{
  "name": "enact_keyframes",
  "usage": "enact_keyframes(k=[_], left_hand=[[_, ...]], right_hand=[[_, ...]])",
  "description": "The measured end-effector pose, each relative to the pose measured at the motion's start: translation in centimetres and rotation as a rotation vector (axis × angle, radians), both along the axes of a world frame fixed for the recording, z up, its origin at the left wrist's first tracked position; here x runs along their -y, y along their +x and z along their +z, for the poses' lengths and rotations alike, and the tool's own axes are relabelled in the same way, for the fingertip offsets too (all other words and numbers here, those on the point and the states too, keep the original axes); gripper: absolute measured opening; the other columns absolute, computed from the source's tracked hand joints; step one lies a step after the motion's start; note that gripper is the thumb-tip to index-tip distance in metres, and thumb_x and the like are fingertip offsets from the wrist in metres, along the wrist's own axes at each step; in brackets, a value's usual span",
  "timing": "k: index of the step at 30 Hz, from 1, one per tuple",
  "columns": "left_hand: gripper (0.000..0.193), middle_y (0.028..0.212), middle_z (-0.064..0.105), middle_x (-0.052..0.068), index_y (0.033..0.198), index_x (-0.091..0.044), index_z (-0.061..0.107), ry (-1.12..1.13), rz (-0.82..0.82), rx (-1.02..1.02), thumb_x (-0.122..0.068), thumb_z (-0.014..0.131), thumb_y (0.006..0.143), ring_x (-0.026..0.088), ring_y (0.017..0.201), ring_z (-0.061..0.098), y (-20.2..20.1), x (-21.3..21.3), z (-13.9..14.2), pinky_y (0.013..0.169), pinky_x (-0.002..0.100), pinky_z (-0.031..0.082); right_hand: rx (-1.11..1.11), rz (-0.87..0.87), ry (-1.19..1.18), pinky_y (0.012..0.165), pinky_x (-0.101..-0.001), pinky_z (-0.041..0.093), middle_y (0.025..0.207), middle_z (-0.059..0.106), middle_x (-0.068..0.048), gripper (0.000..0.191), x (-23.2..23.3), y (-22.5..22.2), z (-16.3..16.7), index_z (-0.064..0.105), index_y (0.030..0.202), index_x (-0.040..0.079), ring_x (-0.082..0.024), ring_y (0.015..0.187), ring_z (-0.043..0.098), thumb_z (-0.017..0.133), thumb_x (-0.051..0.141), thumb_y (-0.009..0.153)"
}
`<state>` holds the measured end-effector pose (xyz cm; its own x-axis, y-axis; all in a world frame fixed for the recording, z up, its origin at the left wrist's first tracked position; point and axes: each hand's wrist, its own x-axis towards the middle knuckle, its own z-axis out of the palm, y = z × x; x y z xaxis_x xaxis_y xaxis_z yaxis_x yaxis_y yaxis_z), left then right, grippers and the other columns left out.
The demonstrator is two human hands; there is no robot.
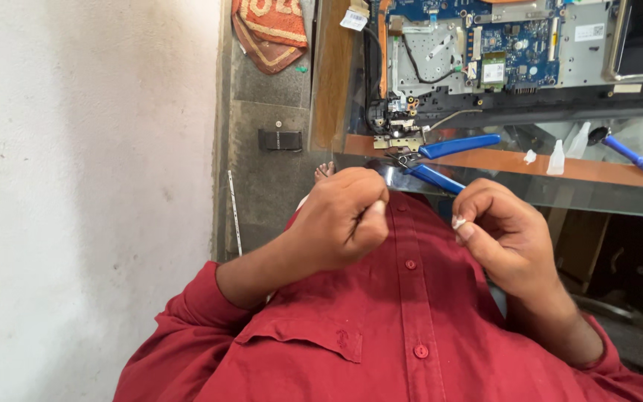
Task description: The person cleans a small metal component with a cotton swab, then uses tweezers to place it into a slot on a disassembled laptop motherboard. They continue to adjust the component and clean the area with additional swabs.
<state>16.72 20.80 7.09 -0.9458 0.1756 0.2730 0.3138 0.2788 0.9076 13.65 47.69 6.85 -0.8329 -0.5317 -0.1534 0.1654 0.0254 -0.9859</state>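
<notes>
Sitting at a glass-topped counter [597, 195] beside a white wall [76, 186]; blue-handled pliers [440, 160] lie at twelve o'clock, long axis toward two o'clock. Left hand [340, 219] fisted; right hand [504, 231] pinches a small white piece [458, 222].

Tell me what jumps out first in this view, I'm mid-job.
The two hands, left hand and right hand, sit fisted close over the red shirt at centre, the right fingers pinching something small and white. Beyond them, blue-handled pliers lie on the glass bench, before an opened laptop board.
</notes>
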Motion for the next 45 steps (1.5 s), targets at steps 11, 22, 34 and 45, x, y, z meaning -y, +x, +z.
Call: enact_keyframes(k=[11,22,34,45], left_hand=[[0.014,0.096,0.076,0.003,0.099,-0.007,0.078,0.228,-0.011,0.016,-0.008,0.087,0.088,0.014,0.085,0.076,-0.7,0.8,0.2,0.07,0.024,0.061],[0.018,0.098,0.073,0.004,0.11,-0.008,0.077,0.308,-0.026,0.126,-0.008,0.083,0.092,0.013,0.083,0.071,0.5,-3.0,-0.3,0.072,0.025,0.057],[0.016,0.098,0.071,0.007,0.103,-0.006,0.074,0.151,0.011,-0.069,-0.005,0.082,0.089,0.022,0.089,0.07,2.1,-3.6,-0.4,0.073,0.029,0.057],[0.016,0.095,0.07,0.006,0.101,-0.006,0.073,0.042,-0.007,-0.154,-0.004,0.082,0.087,0.022,0.085,0.069,2.2,-3.9,-0.5,0.073,0.032,0.056]], right_hand=[[0.033,-0.062,-0.019,0.073,-0.0208,0.047,0.103,0.057,-0.007,0.003,0.8,0.7,0.1,0.06,0.097,0.0,-0.008,0.082,0.056,0.061,-0.003,0.097],[0.104,-0.108,0.021,0.068,-0.0171,0.048,0.105,0.059,-0.005,0.003,1.0,1.7,-0.4,0.061,0.103,0.0,-0.004,0.079,0.056,0.057,0.001,0.103],[-0.018,-0.099,0.066,0.076,-0.0188,0.045,0.104,0.06,-0.005,0.001,0.6,3.4,-0.9,0.064,0.101,-0.003,-0.006,0.088,0.055,0.063,-0.002,0.101],[-0.35,-0.186,0.325,0.06,-0.0199,0.04,0.095,0.068,-0.007,0.013,1.2,4.0,0.2,0.073,0.098,-0.002,-0.007,0.071,0.057,0.076,-0.004,0.086]])
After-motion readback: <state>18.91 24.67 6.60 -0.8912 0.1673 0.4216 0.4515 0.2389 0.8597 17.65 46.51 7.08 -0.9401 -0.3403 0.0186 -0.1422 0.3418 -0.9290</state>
